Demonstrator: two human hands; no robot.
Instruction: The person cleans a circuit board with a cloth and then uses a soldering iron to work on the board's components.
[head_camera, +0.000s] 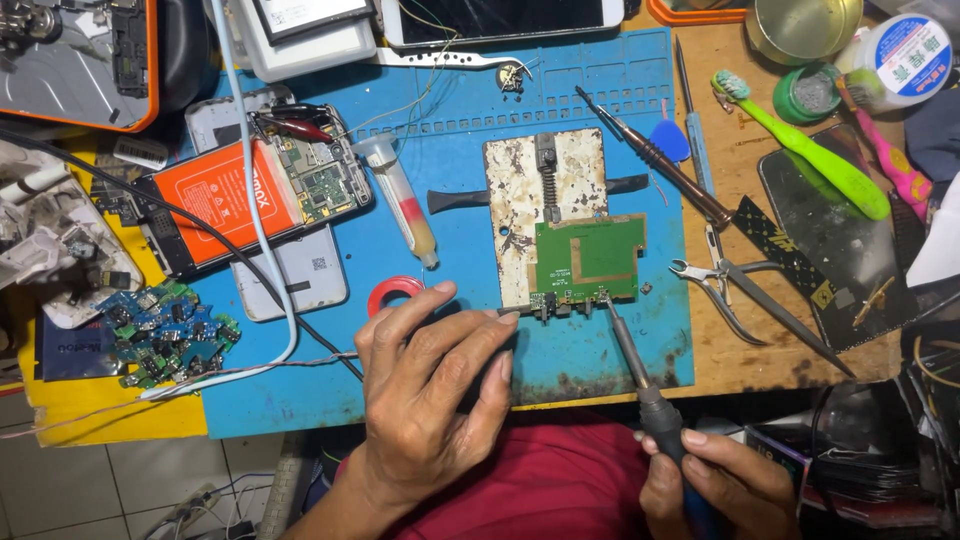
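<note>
Soldering step: right hand (715, 485) clamped on soldering iron (640, 375), tip at lower edge of green circuit board (590, 258) on blue mat (450, 170). Left hand (430, 395) loosely curled, empty, steadying on worktop. Next move wants a steady tip

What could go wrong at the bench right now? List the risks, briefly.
1. The soldering iron in the right hand has its tip at the lower edge of the green circuit board, among small parts; a slip might bridge or lift them.
2. The left hand rests near the board holder; its fingers lie close to the hot tip.
3. The syringe and cables crowd the blue mat and could snag.
</note>
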